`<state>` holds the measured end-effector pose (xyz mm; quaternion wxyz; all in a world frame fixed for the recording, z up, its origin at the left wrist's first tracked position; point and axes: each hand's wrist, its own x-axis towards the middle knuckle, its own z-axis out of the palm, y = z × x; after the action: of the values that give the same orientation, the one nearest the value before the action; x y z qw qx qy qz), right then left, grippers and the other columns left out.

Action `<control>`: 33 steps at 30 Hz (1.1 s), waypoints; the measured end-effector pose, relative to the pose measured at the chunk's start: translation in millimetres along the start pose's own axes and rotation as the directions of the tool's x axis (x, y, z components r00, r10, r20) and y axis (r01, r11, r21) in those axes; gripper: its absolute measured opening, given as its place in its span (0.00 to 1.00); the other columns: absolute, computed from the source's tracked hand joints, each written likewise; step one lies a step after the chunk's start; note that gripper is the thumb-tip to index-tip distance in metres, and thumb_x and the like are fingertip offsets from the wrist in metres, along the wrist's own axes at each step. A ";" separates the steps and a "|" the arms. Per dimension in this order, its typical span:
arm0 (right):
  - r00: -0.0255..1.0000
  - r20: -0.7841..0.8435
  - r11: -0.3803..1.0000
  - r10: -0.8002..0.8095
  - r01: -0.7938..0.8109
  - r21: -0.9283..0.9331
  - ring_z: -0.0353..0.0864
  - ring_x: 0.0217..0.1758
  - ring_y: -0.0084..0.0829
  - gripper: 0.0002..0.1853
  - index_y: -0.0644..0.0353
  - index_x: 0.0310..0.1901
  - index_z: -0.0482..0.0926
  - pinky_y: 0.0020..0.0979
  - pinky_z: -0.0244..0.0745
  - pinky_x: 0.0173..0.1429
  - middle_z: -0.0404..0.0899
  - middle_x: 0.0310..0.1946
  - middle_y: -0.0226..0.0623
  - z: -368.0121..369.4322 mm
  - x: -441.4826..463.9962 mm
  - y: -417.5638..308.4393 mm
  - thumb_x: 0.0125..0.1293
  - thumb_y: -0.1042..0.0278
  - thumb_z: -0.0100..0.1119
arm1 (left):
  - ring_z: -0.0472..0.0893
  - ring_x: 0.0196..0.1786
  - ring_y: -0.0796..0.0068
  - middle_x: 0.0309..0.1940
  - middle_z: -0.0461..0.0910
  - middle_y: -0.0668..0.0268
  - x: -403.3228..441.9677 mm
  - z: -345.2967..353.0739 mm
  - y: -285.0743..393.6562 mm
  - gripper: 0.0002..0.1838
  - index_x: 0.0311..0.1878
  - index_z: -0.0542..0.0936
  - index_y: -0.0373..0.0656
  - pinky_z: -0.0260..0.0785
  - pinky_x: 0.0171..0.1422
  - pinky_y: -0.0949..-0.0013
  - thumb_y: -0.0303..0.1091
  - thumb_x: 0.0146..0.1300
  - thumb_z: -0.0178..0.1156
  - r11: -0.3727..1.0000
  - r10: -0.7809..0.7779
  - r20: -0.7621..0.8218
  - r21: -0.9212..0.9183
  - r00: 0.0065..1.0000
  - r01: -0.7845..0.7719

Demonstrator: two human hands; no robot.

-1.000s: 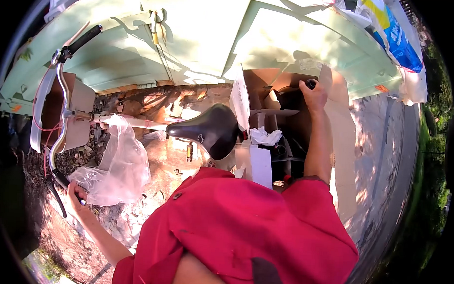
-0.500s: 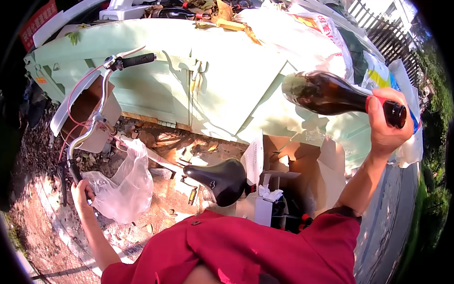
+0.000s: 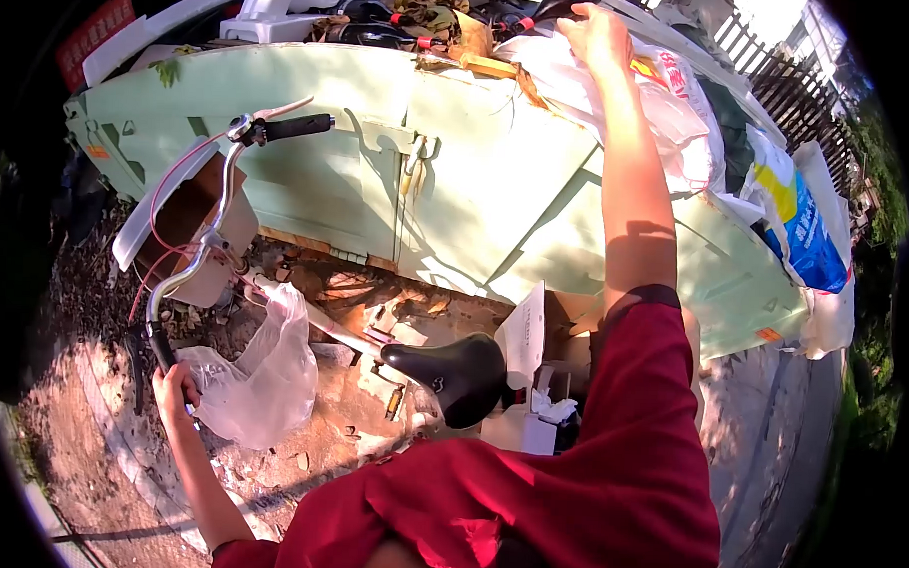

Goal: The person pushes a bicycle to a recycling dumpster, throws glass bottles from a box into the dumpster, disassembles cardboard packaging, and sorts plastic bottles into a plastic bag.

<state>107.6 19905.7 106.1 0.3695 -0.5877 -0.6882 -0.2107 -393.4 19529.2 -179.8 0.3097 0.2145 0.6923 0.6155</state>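
Observation:
My left hand (image 3: 175, 390) is wrapped round the lower grip of a bicycle handlebar (image 3: 214, 238), beside a clear plastic bag (image 3: 266, 383) that hangs there. My right hand (image 3: 595, 37) reaches over the rim of the pale green metal container (image 3: 328, 179). Its fingers look parted, with nothing seen between them. Just past the fingertips lies or drops a dark bottle (image 3: 562, 1) with a red neck; whether it has come to rest is unclear. The black saddle (image 3: 451, 374) is in front of my body, and an open cardboard box (image 3: 523, 336) stands right of it, partly hidden by my right arm.
Dark bottles (image 3: 368, 35), dry leaves and white bags (image 3: 670, 121) fill the container's top. A blue and yellow bag (image 3: 807, 231) hangs over its right side. Another cardboard box (image 3: 204, 275) sits behind the handlebar. A paved lane (image 3: 789, 446) runs along the right.
My right hand has lifted a bottle out of the box, swung it up and over to the container, and let go. The view has tilted up. My left hand stays on the handlebar.

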 end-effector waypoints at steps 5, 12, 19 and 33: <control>0.977 0.194 0.839 0.089 -0.178 0.514 0.73 0.19 0.18 0.13 0.63 0.39 0.79 0.18 0.68 0.28 0.79 0.25 0.32 -61.5 -87.8 56.0 0.57 0.62 0.57 | 0.60 0.08 0.81 0.08 0.61 0.72 3.6 -6.0 5.0 0.13 0.16 0.64 0.46 0.50 0.10 0.76 0.32 0.50 0.56 0.997 -0.064 0.056 0.052 0.996 0.061; 0.566 0.719 0.707 0.404 -0.692 0.147 0.70 0.23 0.18 0.11 0.64 0.41 0.78 0.19 0.66 0.30 0.77 0.26 0.32 -154.0 -314.7 112.2 0.57 0.69 0.56 | 0.60 0.11 0.84 0.10 0.61 0.75 2.0 -5.0 16.3 0.15 0.15 0.63 0.49 0.50 0.13 0.80 0.29 0.53 0.57 0.983 -0.171 0.104 0.083 0.980 0.163; 0.150 0.913 0.626 0.379 -0.769 -0.134 0.76 0.30 0.30 0.29 0.62 0.52 0.69 0.28 0.71 0.36 0.77 0.27 0.37 -186.1 -441.4 78.4 0.48 0.61 0.65 | 0.59 0.12 0.84 0.11 0.60 0.75 7.9 -6.6 16.1 0.14 0.17 0.63 0.48 0.51 0.13 0.80 0.30 0.55 0.55 0.980 -0.198 0.187 0.066 0.962 0.189; 0.684 0.268 0.685 0.678 -0.721 0.106 0.69 0.20 0.14 0.08 0.66 0.23 0.75 0.20 0.66 0.26 0.72 0.14 0.26 -197.3 -417.7 74.9 0.49 0.70 0.61 | 0.60 0.09 0.84 0.10 0.62 0.74 0.6 -1.5 11.9 0.12 0.18 0.63 0.48 0.50 0.09 0.78 0.29 0.52 0.55 0.995 -0.098 0.037 0.019 0.994 0.098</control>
<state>246.5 19506.4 -94.7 0.4060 -0.7842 -0.4621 0.0810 -395.9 19530.3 -168.2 0.3509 0.1945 0.7011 0.5895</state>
